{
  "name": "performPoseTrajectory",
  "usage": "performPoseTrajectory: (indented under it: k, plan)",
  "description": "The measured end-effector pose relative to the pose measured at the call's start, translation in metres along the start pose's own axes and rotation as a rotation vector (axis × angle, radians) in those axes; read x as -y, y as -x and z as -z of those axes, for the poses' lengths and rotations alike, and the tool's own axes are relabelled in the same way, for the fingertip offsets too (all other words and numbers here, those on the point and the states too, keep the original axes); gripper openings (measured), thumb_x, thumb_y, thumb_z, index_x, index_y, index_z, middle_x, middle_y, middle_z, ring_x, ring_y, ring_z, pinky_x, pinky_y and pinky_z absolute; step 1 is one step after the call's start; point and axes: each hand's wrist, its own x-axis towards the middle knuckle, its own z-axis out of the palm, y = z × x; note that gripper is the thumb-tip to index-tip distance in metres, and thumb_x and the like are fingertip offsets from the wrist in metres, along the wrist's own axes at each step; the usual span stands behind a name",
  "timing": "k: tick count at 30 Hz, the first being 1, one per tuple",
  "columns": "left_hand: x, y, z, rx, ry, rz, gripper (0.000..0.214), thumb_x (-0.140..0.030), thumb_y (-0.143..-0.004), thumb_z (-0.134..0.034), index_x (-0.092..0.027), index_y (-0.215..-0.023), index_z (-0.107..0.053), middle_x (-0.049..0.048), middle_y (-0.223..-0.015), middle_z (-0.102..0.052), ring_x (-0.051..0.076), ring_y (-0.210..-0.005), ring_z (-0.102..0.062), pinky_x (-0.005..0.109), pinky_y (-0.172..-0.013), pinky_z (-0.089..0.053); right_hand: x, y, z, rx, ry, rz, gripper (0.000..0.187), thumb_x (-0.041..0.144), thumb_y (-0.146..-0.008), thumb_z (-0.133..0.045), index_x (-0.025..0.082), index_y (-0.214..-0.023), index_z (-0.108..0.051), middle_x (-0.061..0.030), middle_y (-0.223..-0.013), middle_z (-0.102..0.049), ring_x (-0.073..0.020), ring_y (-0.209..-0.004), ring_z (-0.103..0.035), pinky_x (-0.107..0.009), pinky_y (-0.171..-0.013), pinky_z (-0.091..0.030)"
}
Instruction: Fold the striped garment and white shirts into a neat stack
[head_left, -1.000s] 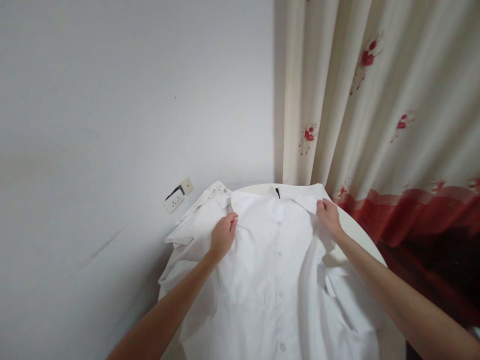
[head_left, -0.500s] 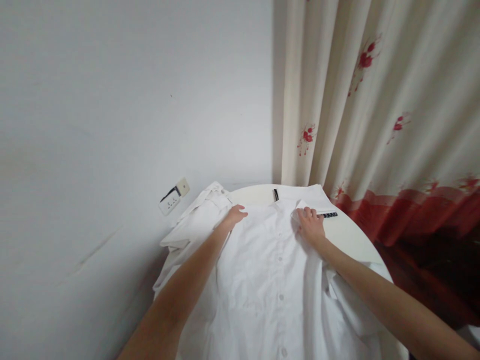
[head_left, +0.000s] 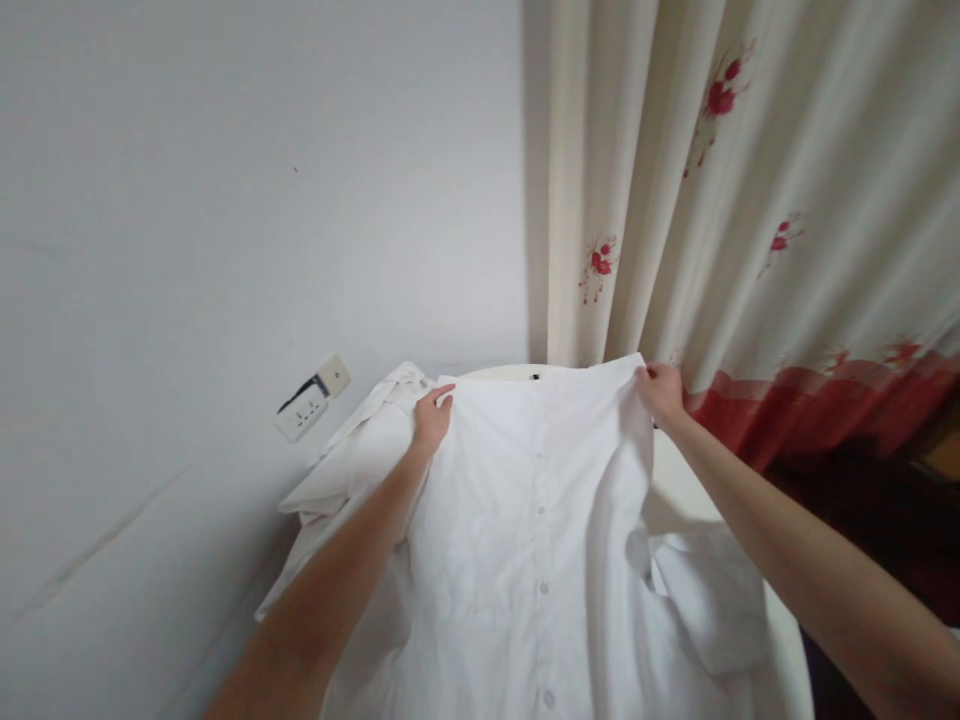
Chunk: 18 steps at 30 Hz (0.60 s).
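Observation:
A white button-up shirt [head_left: 525, 530] lies front up on a round white table [head_left: 675, 480], its button row running down the middle. My left hand [head_left: 430, 420] pinches the shirt's far left shoulder edge. My right hand [head_left: 661, 393] pinches the far right shoulder edge. The top edge of the shirt is stretched straight between the two hands and lifted a little off the table. One sleeve [head_left: 705, 600] lies crumpled at the right.
A second white garment [head_left: 345, 460] is bunched at the table's left side. A wall socket [head_left: 304, 408] sits on the white wall to the left. A cream curtain with red flowers and a red hem [head_left: 750, 250] hangs behind the table.
Both hands moved outward from near the collar to the shirt's shoulders and raised its top edge. The collar and the dark label are now mostly hidden behind the lifted fabric.

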Motion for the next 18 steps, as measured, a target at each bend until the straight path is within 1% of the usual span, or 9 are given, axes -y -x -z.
performPoseTrajectory:
  k: [3, 5, 8, 10, 12, 14, 15, 16, 18]
  plan:
    - [0.005, -0.010, 0.002, -0.039, -0.044, -0.048, 0.042, -0.025, -0.094, -0.048, -0.015, -0.131, -0.066, 0.0051, -0.092, -0.074, 0.021, -0.084, -0.067, 0.032, -0.081, -0.053, -0.004, -0.025, -0.006, -0.011, -0.053, -0.029, 0.045, 0.026, -0.095, -0.036, 0.003, -0.114, -0.069, -0.0167, -0.097, -0.075, -0.0230, -0.085, -0.068, -0.027, -0.070, -0.049]
    - [0.006, -0.018, 0.002, -0.034, -0.088, -0.076, 0.042, -0.022, -0.094, -0.048, -0.014, -0.131, -0.066, 0.0090, -0.108, -0.074, 0.024, -0.099, -0.067, 0.035, -0.092, -0.051, -0.002, -0.037, -0.014, 0.006, -0.063, -0.035, 0.043, 0.027, -0.094, -0.040, 0.002, -0.111, -0.071, -0.0170, -0.098, -0.075, -0.0232, -0.085, -0.068, -0.027, -0.070, -0.049]
    - [0.005, -0.026, 0.004, 0.009, -0.172, -0.112, 0.044, -0.018, -0.091, -0.052, -0.012, -0.132, -0.064, 0.0165, -0.132, -0.066, 0.030, -0.126, -0.057, 0.041, -0.109, -0.041, 0.006, -0.047, -0.027, 0.069, -0.057, -0.024, 0.037, 0.026, -0.093, -0.048, 0.006, -0.110, -0.073, -0.0158, -0.102, -0.076, -0.0234, -0.091, -0.069, -0.028, -0.076, -0.050]
    - [0.001, -0.025, 0.005, 0.033, -0.231, -0.121, 0.052, -0.018, -0.087, -0.058, -0.009, -0.138, -0.059, 0.0218, -0.144, -0.056, 0.035, -0.137, -0.048, 0.047, -0.114, -0.035, 0.013, -0.049, -0.034, 0.117, -0.042, -0.016, 0.035, 0.024, -0.091, -0.053, 0.006, -0.114, -0.072, -0.0172, -0.107, -0.075, -0.0249, -0.098, -0.069, -0.029, -0.083, -0.050]
    - [-0.005, -0.016, 0.007, 0.034, -0.280, -0.125, 0.064, -0.018, -0.084, -0.062, -0.011, -0.146, -0.050, 0.0228, -0.158, -0.039, 0.040, -0.145, -0.035, 0.055, -0.116, -0.030, 0.018, -0.045, -0.038, 0.150, -0.021, -0.003, 0.037, 0.022, -0.089, -0.056, 0.004, -0.119, -0.069, -0.0208, -0.114, -0.073, -0.0277, -0.107, -0.067, -0.033, -0.091, -0.048]
    - [-0.013, -0.001, 0.010, 0.039, -0.352, -0.180, 0.071, -0.019, -0.085, -0.062, -0.017, -0.153, -0.042, 0.0183, -0.166, -0.022, 0.042, -0.149, -0.027, 0.058, -0.116, -0.027, 0.019, -0.034, -0.036, 0.174, -0.005, 0.034, 0.040, 0.020, -0.089, -0.056, 0.003, -0.124, -0.066, -0.0225, -0.122, -0.069, -0.0292, -0.116, -0.063, -0.035, -0.100, -0.045]
    - [-0.017, 0.008, 0.012, 0.053, -0.395, -0.233, 0.070, -0.020, -0.086, -0.061, -0.021, -0.154, -0.041, 0.0158, -0.168, -0.019, 0.042, -0.149, -0.025, 0.059, -0.116, -0.027, 0.017, -0.025, -0.032, 0.191, -0.002, 0.063, 0.040, 0.020, -0.089, -0.056, 0.005, -0.125, -0.066, -0.0215, -0.126, -0.068, -0.0289, -0.120, -0.062, -0.036, -0.104, -0.043]
    - [-0.020, 0.018, 0.015, 0.079, -0.438, -0.294, 0.067, -0.020, -0.087, -0.059, -0.023, -0.153, -0.043, 0.0141, -0.167, -0.021, 0.041, -0.149, -0.027, 0.058, -0.116, -0.028, 0.013, -0.013, -0.027, 0.214, -0.003, 0.095, 0.039, 0.021, -0.090, -0.055, 0.007, -0.125, -0.067, -0.0195, -0.128, -0.067, -0.0280, -0.121, -0.061, -0.036, -0.106, -0.042]
    - [-0.022, 0.040, 0.026, 0.149, -0.491, -0.398, 0.057, -0.023, -0.090, -0.056, -0.024, -0.147, -0.052, 0.0126, -0.163, -0.034, 0.037, -0.146, -0.034, 0.055, -0.117, -0.029, -0.002, 0.015, -0.012, 0.278, -0.013, 0.162, 0.033, 0.024, -0.091, -0.055, 0.013, -0.119, -0.071, -0.0139, -0.127, -0.069, -0.0256, -0.119, -0.062, -0.034, -0.106, -0.042]
